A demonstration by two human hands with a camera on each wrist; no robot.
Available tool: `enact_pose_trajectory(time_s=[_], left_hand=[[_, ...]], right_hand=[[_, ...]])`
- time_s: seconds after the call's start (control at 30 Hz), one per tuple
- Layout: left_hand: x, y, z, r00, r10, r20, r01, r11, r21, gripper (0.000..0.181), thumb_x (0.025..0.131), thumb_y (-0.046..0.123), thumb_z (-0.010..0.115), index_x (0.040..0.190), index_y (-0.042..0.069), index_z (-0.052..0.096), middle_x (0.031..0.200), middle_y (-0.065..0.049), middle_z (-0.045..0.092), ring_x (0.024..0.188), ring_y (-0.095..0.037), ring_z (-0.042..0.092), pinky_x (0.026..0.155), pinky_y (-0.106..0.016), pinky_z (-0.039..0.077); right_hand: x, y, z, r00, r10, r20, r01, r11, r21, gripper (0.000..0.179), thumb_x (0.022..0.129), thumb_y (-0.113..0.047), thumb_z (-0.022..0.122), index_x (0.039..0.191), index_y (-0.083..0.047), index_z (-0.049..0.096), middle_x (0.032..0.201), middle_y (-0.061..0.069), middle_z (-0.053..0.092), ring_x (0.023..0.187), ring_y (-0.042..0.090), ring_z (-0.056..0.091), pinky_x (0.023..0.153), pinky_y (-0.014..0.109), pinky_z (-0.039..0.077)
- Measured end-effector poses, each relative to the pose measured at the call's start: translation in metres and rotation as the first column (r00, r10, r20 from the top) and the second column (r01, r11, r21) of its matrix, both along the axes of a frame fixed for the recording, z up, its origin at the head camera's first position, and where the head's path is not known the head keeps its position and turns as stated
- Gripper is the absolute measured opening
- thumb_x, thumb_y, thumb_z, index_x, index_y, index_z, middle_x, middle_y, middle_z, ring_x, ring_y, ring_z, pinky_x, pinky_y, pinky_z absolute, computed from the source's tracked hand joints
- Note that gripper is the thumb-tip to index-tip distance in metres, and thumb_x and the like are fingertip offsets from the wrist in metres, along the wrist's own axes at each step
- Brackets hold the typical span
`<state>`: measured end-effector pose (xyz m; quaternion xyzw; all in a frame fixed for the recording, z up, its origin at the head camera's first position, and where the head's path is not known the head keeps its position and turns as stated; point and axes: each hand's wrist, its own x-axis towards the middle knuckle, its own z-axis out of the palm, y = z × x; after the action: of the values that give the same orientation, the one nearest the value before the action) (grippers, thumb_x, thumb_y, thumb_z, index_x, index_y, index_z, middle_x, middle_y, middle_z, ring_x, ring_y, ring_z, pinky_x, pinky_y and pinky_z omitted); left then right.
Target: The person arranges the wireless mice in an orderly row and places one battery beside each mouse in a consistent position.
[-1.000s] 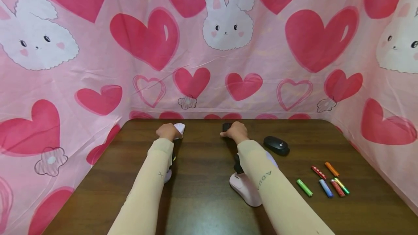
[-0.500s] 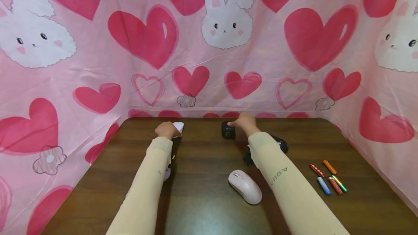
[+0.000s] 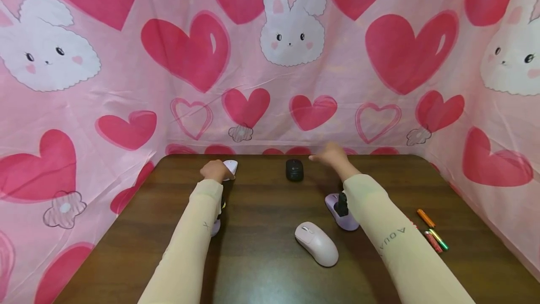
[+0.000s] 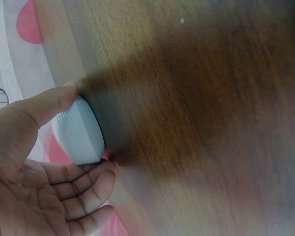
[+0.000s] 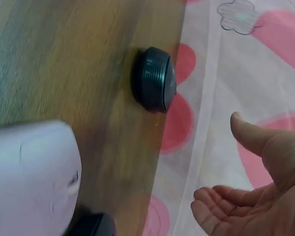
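Near the table's back edge, my left hand (image 3: 214,171) holds a white computer mouse (image 3: 230,166). In the left wrist view the thumb lies on one side of this mouse (image 4: 79,130) and curled fingers on the other. A black mouse (image 3: 294,170) lies on the table at the back centre. My right hand (image 3: 332,157) hovers to its right, apart from it. The right wrist view shows that hand (image 5: 265,172) holding nothing, thumb spread from loosely bent fingers, with the black mouse (image 5: 155,81) beyond.
A pale pink mouse (image 3: 317,244) and a lavender mouse (image 3: 349,222) lie near the right forearm. Another lavender mouse (image 3: 215,228) peeks out beside the left sleeve. Small coloured cylinders, including an orange one (image 3: 426,218), lie at right. Patterned pink cloth (image 3: 249,69) surrounds the table.
My right hand has let go of the black mouse and moved up and right from it, its sleeve now covering the second black mouse. The left hand stays on the white mouse.
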<state>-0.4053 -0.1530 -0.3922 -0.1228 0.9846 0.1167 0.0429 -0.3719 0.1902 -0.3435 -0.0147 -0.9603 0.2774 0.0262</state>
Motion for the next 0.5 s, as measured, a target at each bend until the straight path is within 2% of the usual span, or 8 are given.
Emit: enact_pose_trajectory(time_s=[0.23, 0.3, 0.37, 0.5], left_hand=[[-0.001, 0.000, -0.003, 1.000, 0.006, -0.005, -0.006, 1.000, 0.002, 0.069, 0.070, 0.039, 0.082, 0.116, -0.007, 0.058, 0.111, -0.021, 0.062, 0.097, -0.031, 0.059, 0.082, -0.044, 0.046], [-0.001, 0.000, -0.002, 1.000, 0.006, -0.008, -0.006, 1.000, 0.002, 0.069, 0.070, 0.039, 0.082, 0.116, -0.007, 0.058, 0.110, -0.021, 0.062, 0.097, -0.031, 0.059, 0.082, -0.044, 0.047], [-0.001, 0.000, -0.002, 1.000, 0.005, -0.010, -0.005, 1.000, 0.001, 0.069, 0.070, 0.039, 0.082, 0.115, -0.007, 0.059, 0.110, -0.021, 0.062, 0.097, -0.031, 0.060, 0.081, -0.044, 0.047], [-0.002, 0.000, -0.002, 1.000, 0.007, -0.007, -0.007, 1.000, 0.000, 0.069, 0.070, 0.039, 0.082, 0.116, -0.007, 0.058, 0.111, -0.020, 0.062, 0.097, -0.031, 0.059, 0.082, -0.044, 0.047]], right_hand=[[0.011, 0.024, 0.000, 0.999, 0.015, -0.035, -0.017, 0.998, -0.067, 0.048, 0.085, -0.039, 0.073, 0.095, 0.006, 0.060, 0.085, 0.015, 0.057, 0.077, 0.028, 0.050, 0.069, 0.042, 0.046], [0.014, 0.033, -0.003, 0.999, 0.018, -0.051, -0.022, 0.997, -0.081, 0.047, 0.085, -0.039, 0.073, 0.098, 0.005, 0.062, 0.088, 0.017, 0.060, 0.079, 0.029, 0.051, 0.071, 0.042, 0.047], [0.017, 0.041, -0.007, 0.998, 0.014, -0.064, -0.019, 0.996, -0.083, 0.051, 0.085, -0.040, 0.073, 0.106, 0.006, 0.063, 0.100, 0.021, 0.063, 0.087, 0.034, 0.056, 0.078, 0.045, 0.049], [0.025, 0.054, -0.013, 0.999, 0.002, -0.054, -0.007, 0.997, -0.081, 0.067, 0.086, -0.042, 0.071, 0.123, 0.012, 0.055, 0.121, 0.030, 0.057, 0.108, 0.043, 0.055, 0.090, 0.052, 0.045]])
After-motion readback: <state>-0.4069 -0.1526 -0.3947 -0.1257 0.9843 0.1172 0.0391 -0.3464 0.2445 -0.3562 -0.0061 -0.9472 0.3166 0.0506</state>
